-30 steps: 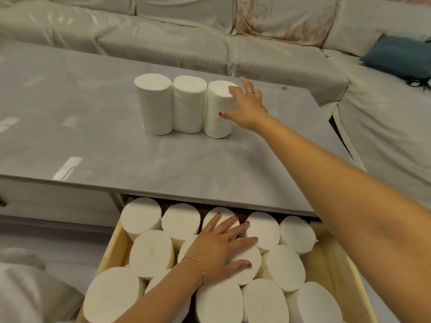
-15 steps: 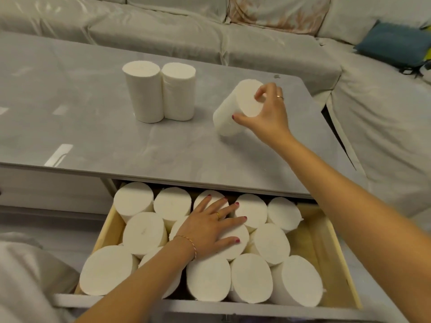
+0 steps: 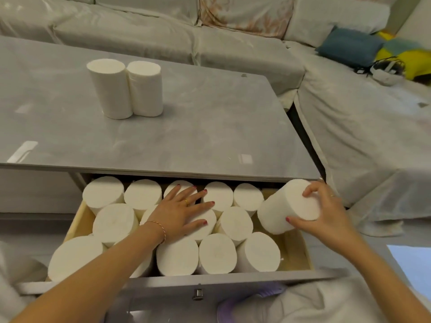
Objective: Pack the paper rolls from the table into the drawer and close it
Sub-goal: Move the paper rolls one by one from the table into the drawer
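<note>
My right hand (image 3: 326, 213) grips a white paper roll (image 3: 283, 206), tilted, over the right end of the open wooden drawer (image 3: 295, 250). Several white rolls (image 3: 236, 222) stand packed upright in the drawer. My left hand (image 3: 180, 212) lies flat, fingers spread, on top of the rolls in the drawer's middle. Two more white rolls (image 3: 126, 88) stand upright side by side on the grey table (image 3: 210, 131), at its far left part.
A pale covered sofa (image 3: 233, 43) wraps behind and to the right of the table, with a blue cushion (image 3: 349, 46) and a headset (image 3: 382, 69) on it. The drawer's grey front panel (image 3: 186, 282) with a small metal pull is nearest me.
My right hand has lifted the rightmost roll off the table and carried it down to the drawer's right end. My left hand has stayed on the packed rolls.
</note>
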